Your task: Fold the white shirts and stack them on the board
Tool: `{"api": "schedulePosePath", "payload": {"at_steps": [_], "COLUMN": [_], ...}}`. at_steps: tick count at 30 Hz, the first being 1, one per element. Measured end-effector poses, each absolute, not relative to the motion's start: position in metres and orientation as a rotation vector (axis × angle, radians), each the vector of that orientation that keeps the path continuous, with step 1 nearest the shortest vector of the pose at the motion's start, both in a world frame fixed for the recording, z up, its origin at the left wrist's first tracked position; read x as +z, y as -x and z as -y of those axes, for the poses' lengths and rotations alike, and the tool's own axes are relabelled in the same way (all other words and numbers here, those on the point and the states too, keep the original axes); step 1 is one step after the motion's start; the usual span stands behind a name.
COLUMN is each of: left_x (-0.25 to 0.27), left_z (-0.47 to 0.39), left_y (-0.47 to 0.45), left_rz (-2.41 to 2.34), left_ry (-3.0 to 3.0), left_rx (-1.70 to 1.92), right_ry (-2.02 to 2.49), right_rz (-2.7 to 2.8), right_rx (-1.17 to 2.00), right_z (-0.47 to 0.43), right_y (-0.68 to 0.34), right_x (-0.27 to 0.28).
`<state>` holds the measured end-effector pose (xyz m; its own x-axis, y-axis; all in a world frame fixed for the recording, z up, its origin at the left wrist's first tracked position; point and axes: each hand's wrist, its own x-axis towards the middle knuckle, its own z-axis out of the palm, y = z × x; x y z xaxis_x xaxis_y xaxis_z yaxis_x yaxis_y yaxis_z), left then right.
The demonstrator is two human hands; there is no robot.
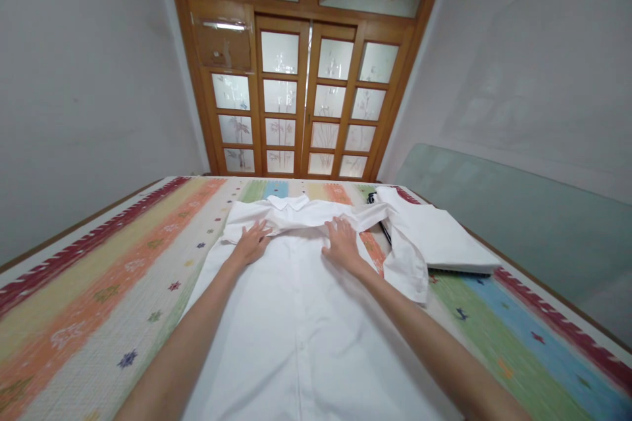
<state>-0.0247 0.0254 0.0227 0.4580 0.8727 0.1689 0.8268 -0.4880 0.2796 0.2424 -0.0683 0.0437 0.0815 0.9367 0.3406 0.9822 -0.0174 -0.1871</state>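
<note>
A white button-up shirt (pixel 296 316) lies spread on a patterned cloth, front up, with its collar (pixel 287 202) at the far end. My left hand (pixel 254 241) rests on the upper left of the shirt, fingers stretched forward beside a crosswise fold below the collar. On the upper right of the same garment lies my right hand (pixel 342 242), fingers spread and touching that fold. The right-side sleeve (pixel 407 263) runs outward and bends back toward me. Where the left-side sleeve goes is not clear.
A stack of folded white clothes (pixel 449 237), with dark edges beneath, sits to the right, against the bent sleeve. The striped, colourful cloth (pixel 99 289) covers the table. A pale green board (pixel 518 204) stands along the right side; wooden glass doors (pixel 303 99) are behind.
</note>
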Motion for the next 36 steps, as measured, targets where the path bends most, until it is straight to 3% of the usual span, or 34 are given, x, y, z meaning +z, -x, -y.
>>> {"api": "schedulePosePath", "payload": {"at_steps": [6, 14, 19, 24, 31, 36], "left_x": [0.029, 0.038, 0.049, 0.051, 0.061, 0.071], "left_z": [-0.027, -0.068, -0.104, -0.128, -0.141, -0.158], "left_y": [0.032, 0.047, 0.054, 0.054, 0.045, 0.048], "left_rz": [-1.481, -1.573, -1.709, -1.765, -1.826, -1.891], "left_ry": [-2.409, -2.313, -2.437, -2.471, -2.542, -2.507], "left_rx": [0.531, 0.703, 0.465, 0.283, -0.005, -0.014], "right_ry": [2.072, 1.84, 1.557, 1.834, 2.2, 2.261], "right_rz": [1.812, 1.363, 1.207, 1.259, 1.411, 1.573], "right_rx": [-0.121, 0.457, 0.703, 0.525, 0.447, 0.237], "right_z": [0.039, 0.005, -0.01, -0.029, -0.037, -0.041], "right_y": [-0.296, -0.332, -0.333, -0.353, -0.36, -0.357], "right_x": [0.051, 0.071, 0.092, 0.1, 0.064, 0.057]}}
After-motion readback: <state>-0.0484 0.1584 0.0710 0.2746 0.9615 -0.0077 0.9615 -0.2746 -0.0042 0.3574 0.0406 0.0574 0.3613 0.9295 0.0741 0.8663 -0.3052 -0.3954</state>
